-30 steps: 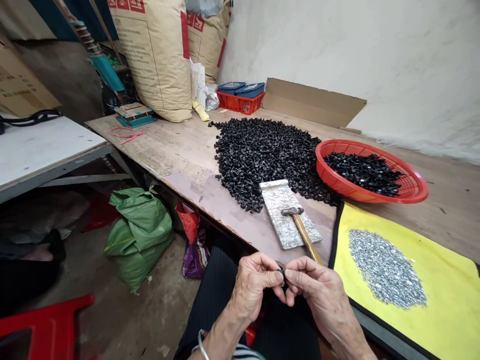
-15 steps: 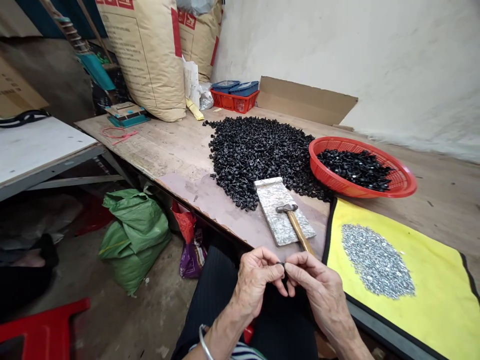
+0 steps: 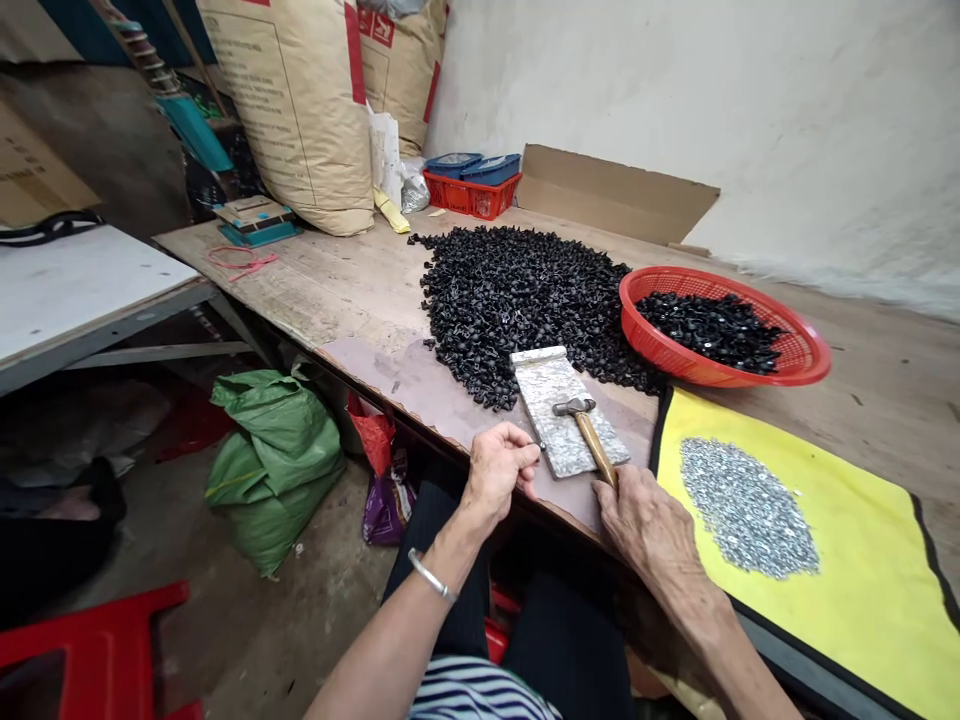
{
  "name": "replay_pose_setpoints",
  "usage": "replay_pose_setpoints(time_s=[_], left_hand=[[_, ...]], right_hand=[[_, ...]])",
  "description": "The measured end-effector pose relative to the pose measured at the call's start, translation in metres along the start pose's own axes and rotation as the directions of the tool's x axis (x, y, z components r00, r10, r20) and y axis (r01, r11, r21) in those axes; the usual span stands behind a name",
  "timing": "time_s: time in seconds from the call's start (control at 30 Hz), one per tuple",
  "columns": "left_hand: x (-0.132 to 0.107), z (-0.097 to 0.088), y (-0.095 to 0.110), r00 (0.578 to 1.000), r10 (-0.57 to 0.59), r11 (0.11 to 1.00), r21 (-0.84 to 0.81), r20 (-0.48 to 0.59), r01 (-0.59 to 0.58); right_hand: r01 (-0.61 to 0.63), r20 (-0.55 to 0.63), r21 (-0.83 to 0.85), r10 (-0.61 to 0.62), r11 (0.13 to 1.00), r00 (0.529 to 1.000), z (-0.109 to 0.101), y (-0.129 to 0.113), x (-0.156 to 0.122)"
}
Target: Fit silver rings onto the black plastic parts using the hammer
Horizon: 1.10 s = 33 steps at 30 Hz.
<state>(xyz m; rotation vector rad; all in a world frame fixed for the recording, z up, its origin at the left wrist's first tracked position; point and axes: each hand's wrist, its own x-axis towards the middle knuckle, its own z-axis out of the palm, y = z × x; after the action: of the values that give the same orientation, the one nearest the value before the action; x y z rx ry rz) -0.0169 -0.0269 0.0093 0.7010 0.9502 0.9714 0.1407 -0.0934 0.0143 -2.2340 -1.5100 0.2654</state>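
My left hand [image 3: 499, 465] is closed in a pinch on a small black part [image 3: 537, 446] at the near left edge of the grey metal block [image 3: 556, 400]. My right hand [image 3: 641, 515] rests over the wooden handle of the hammer [image 3: 586, 432], whose head lies on the block; its fingers curl round the handle's end. Behind the block spreads a big heap of black plastic parts [image 3: 517, 295]. A pile of small silver metal pieces [image 3: 746, 510] lies on the yellow mat [image 3: 862, 580] to my right.
A red basket [image 3: 806, 365] with black parts stands behind the mat. Tan sacks [image 3: 300, 110], a small red crate [image 3: 469, 195] and cardboard [image 3: 615, 195] line the wall. Green bag [image 3: 274, 455] and red stool [image 3: 90, 640] sit on the floor left.
My hands, joined over my lap around a small black part, have separated. The left carried the part up to the metal block; the right moved onto the hammer handle.
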Motion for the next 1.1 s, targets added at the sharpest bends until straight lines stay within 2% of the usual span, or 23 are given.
replay_pose_setpoints(time_s=[0.07, 0.17, 0.2, 0.23, 0.3, 0.33, 0.37, 0.43, 0.57, 0.67, 0.77, 0.87, 0.97, 1.03, 1.1], left_hand=[[0.012, 0.003, 0.002, 1.000, 0.007, 0.999, 0.049, -0.019, -0.006], [0.024, 0.007, 0.003, 0.998, 0.024, 0.994, 0.109, -0.057, -0.018], [0.027, 0.008, 0.003, 0.998, 0.026, 0.991, 0.132, -0.065, -0.017], [0.029, 0.009, 0.002, 0.997, 0.023, 0.988, 0.151, -0.068, -0.013], [0.032, 0.011, 0.001, 0.997, 0.013, 0.984, 0.178, -0.073, 0.001], [0.033, 0.012, 0.000, 0.997, 0.006, 0.983, 0.186, -0.076, 0.008], [0.034, 0.012, 0.000, 0.997, 0.001, 0.982, 0.190, -0.081, 0.015], [0.035, 0.013, -0.001, 0.996, -0.009, 0.981, 0.194, -0.093, 0.027], [0.035, 0.012, 0.003, 0.994, -0.041, 0.979, 0.197, -0.104, 0.061], [0.036, 0.010, 0.007, 0.992, -0.066, 0.975, 0.204, -0.107, 0.087], [0.038, 0.010, 0.009, 0.991, -0.082, 0.972, 0.213, -0.109, 0.104], [0.040, 0.010, 0.010, 0.990, -0.089, 0.969, 0.220, -0.108, 0.111], [0.042, 0.011, 0.010, 0.990, -0.095, 0.968, 0.222, -0.105, 0.116], [0.042, 0.011, 0.010, 0.990, -0.095, 0.969, 0.220, -0.103, 0.116], [0.043, 0.011, 0.010, 0.991, -0.091, 0.970, 0.215, -0.102, 0.111]], right_hand=[[-0.164, 0.175, 0.187, 0.131, 0.969, 0.976, -0.001, 0.001, 0.005], [-0.325, 0.420, 0.364, 0.158, 0.873, 0.894, -0.008, 0.002, 0.009], [-0.393, 0.490, 0.437, 0.153, 0.809, 0.858, -0.011, 0.003, 0.009], [-0.486, 0.567, 0.514, 0.144, 0.707, 0.811, -0.013, 0.003, 0.009], [-0.660, 0.694, 0.596, 0.121, 0.456, 0.710, -0.017, 0.003, 0.007], [-0.708, 0.721, 0.603, 0.128, 0.367, 0.681, -0.017, 0.002, 0.006], [-0.720, 0.719, 0.608, 0.154, 0.336, 0.678, -0.018, 0.002, 0.003], [-0.676, 0.653, 0.630, 0.210, 0.383, 0.728, -0.017, 0.001, -0.002], [-0.453, 0.451, 0.602, 0.188, 0.658, 0.873, -0.018, 0.000, -0.013], [-0.295, 0.307, 0.495, 0.153, 0.817, 0.939, -0.021, -0.001, -0.017], [-0.122, 0.141, 0.363, 0.075, 0.924, 0.987, -0.021, -0.005, -0.017], [0.036, -0.013, 0.247, -0.034, 0.968, 0.999, -0.016, -0.008, -0.018], [0.182, -0.142, 0.081, -0.170, 0.980, 0.975, -0.009, -0.009, -0.020], [0.259, -0.179, -0.064, -0.267, 0.964, 0.947, -0.005, -0.010, -0.022], [0.312, -0.156, -0.186, -0.341, 0.932, 0.927, -0.002, -0.010, -0.022]])
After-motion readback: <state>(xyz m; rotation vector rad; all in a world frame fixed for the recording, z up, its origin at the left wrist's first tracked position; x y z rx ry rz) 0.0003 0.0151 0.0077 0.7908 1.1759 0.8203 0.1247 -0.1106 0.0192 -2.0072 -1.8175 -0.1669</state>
